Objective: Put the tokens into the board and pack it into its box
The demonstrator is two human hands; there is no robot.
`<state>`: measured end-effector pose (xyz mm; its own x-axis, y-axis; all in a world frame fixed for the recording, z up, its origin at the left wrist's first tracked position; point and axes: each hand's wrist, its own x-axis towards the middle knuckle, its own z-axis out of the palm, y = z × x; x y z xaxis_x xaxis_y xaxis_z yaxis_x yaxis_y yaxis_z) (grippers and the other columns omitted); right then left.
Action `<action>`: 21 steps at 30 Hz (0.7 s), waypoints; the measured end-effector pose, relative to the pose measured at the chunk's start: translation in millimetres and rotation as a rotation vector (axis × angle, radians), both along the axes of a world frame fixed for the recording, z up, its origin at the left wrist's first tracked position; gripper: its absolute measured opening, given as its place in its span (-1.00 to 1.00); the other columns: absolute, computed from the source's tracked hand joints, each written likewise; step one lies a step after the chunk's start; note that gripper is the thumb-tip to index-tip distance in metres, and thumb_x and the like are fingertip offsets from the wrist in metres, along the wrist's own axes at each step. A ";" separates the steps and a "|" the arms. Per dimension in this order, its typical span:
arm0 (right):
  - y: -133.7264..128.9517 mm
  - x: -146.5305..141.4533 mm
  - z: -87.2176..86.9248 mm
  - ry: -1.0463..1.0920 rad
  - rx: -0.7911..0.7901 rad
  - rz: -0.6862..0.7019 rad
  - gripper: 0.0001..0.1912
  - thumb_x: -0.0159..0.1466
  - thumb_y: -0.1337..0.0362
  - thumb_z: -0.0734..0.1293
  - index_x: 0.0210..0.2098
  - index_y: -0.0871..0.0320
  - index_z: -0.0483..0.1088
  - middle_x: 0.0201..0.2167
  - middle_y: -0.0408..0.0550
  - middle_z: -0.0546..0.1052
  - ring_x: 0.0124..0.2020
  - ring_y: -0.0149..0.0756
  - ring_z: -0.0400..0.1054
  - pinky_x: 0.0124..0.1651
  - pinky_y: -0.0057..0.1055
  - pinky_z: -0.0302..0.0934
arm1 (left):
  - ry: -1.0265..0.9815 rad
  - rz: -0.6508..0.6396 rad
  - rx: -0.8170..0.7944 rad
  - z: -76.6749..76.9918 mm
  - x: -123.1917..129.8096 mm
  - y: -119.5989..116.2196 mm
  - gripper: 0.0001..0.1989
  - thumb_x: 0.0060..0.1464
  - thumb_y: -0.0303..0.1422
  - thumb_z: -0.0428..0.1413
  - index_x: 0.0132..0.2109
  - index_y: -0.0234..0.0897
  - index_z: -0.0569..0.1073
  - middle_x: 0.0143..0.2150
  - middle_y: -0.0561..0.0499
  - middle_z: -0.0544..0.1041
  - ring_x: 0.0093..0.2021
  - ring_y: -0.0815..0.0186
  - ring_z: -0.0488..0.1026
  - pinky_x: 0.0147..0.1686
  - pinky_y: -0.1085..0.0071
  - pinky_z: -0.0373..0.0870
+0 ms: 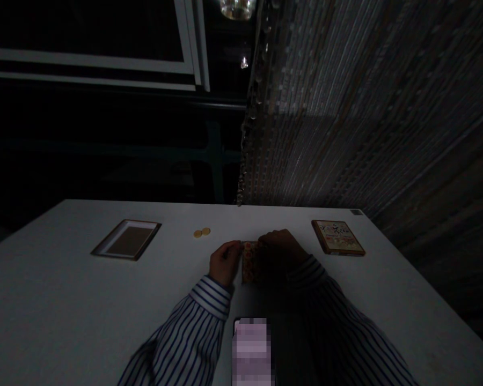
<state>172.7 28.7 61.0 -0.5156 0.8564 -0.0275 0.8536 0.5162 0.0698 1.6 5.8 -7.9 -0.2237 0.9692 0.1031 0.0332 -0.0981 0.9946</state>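
A small packet with a red and yellow pattern (250,262) lies between my two hands near the middle of the white table. The fingers of my left hand (224,262) are pinched at its upper left corner. Over its right side rests my right hand (284,247), fingers curled at the upper edge; deep shadow hides part of the packet and that palm. Two round yellowish discs (202,232) lie together beyond my left hand. Both sleeves are striped.
An open shallow box or tray (129,239) stands at the left. At the right lies a flat box with a printed lid (338,237). A lit phone (253,351) is at the near edge. A bead-and-string curtain (314,107) hangs behind the white table (153,300).
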 end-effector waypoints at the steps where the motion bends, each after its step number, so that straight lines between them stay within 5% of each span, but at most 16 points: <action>1: -0.3 -0.1 0.0 0.000 -0.001 0.000 -0.73 0.18 0.20 0.13 -0.28 0.14 0.39 -0.33 0.02 0.50 -0.27 -0.20 0.36 -0.30 -0.35 0.05 | 0.003 0.001 0.005 -0.2 0.1 -0.1 -0.72 -0.15 -0.23 0.12 -0.32 -0.34 0.50 -0.35 -0.07 0.55 -0.30 0.28 0.46 -0.22 0.34 0.37; 21: -3.3 -4.1 2.3 -0.047 -0.005 -0.030 -0.75 0.17 0.21 0.13 -0.35 0.16 0.40 -0.36 0.04 0.50 -0.31 -0.17 0.36 -0.30 -0.30 0.08 | 0.002 -0.005 -0.004 1.4 0.0 -1.0 -0.74 -0.14 -0.24 0.12 -0.33 -0.33 0.50 -0.37 -0.06 0.55 -0.31 0.28 0.47 -0.23 0.35 0.38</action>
<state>168.6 25.4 63.3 -0.4874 0.8714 -0.0557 0.8647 0.4906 0.1079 1.6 4.9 -6.4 -0.2184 0.9707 0.0999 0.0347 -0.0946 0.9949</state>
